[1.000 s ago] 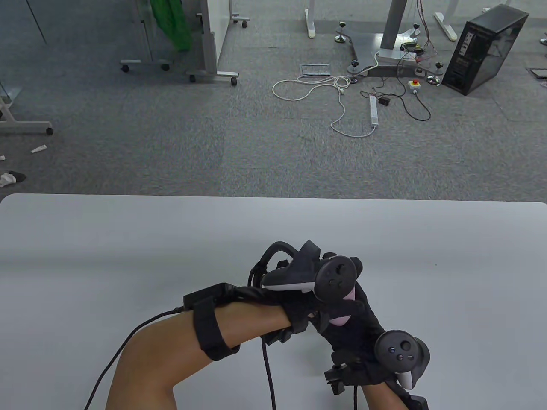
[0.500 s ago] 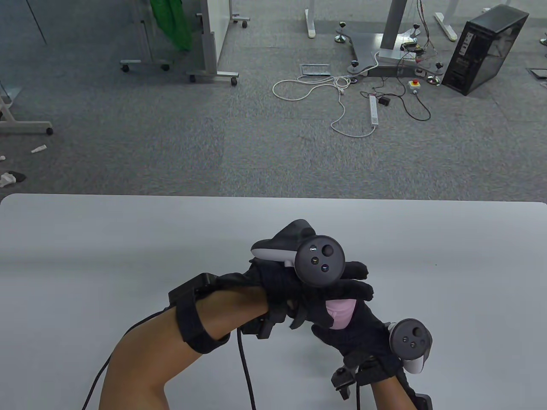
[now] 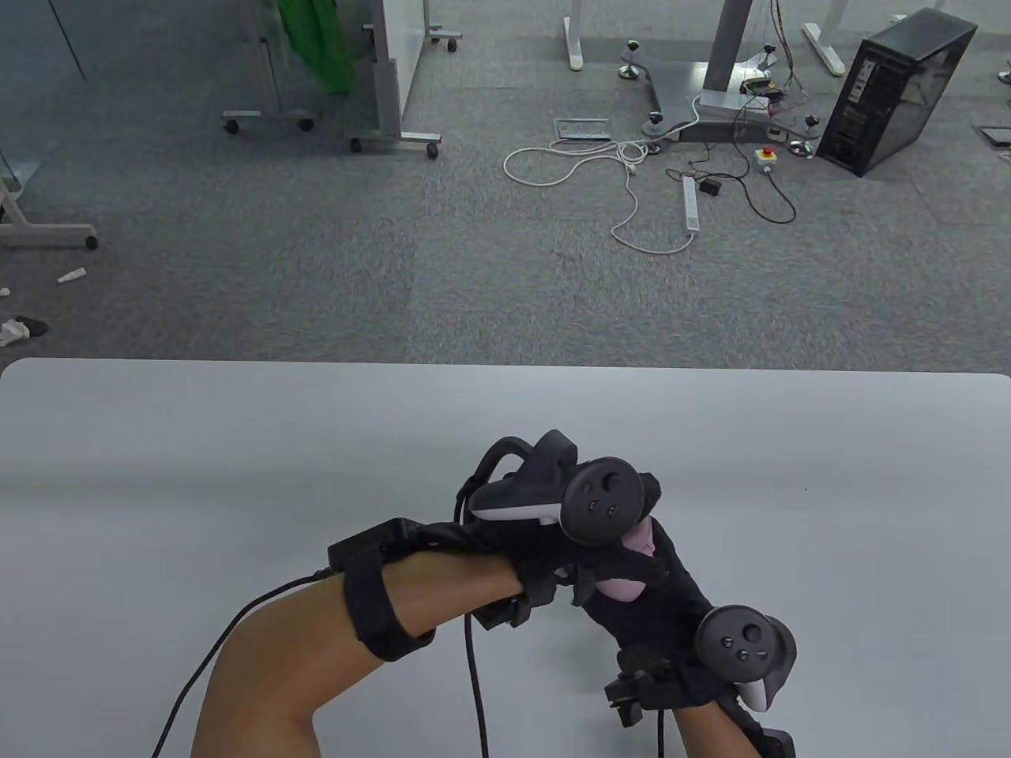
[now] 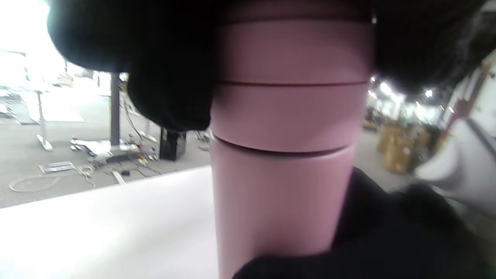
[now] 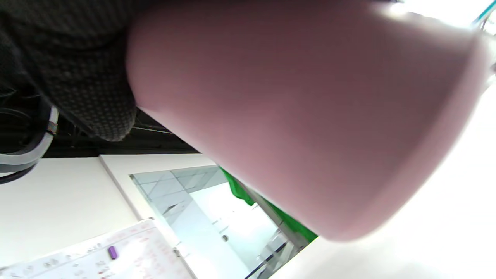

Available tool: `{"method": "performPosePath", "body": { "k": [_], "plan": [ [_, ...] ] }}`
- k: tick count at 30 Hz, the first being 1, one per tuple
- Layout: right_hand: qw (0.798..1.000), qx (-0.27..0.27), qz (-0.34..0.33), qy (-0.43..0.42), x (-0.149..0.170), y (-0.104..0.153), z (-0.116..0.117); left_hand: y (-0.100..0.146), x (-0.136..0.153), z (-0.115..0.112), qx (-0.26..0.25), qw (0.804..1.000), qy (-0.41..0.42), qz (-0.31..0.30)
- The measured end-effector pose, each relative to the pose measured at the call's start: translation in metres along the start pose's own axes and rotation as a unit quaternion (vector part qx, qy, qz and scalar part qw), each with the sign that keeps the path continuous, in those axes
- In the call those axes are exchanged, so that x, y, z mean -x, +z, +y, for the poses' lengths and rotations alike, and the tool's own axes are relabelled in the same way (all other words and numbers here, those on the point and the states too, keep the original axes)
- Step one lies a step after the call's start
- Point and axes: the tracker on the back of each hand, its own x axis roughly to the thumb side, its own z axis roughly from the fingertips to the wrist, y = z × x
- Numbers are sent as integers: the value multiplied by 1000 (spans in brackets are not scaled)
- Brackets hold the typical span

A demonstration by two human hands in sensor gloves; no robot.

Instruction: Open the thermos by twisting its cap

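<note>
Thermos [image 3: 624, 586]: pink, held upright-ish between both hands near the front middle of the tabletop [image 3: 237, 442]; in the table view only slivers of pink show between the black gloves.
Cap [image 4: 290, 85]: the left wrist view shows a dark, slightly uneven gap between the cap's lower edge and the body, wider on the left; I judge the thread has begun to loosen, though the cap is not off.
Left hand [image 3: 553, 545]: wrapped over the top, fingers gripping the cap; half a second ago its tracker sat farther up the tabletop with its round face turned another way, and now it is back close to where it was a second ago, which reads as one wrist swing out and back.
Right hand [image 3: 671, 624]: closed around the body below, holding it against the twist; its tracker has shifted only a little.
Meaning: likely a re-grip between twists, with more turns needed before the cap lifts free.
</note>
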Motion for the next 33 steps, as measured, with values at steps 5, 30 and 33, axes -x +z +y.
{"method": "performPosePath", "body": {
  "k": [5,30,33],
  "plan": [
    [1000,-9,6,-15,4,0,2,-5,-2,0,38,999,-15,14],
    [997,-22,2,-72,12,-3,2,-7,2,5,72,997,35,0],
    [998,-21,0,-54,11,-3,2,-7,7,2,43,998,28,31]
  ]
}}
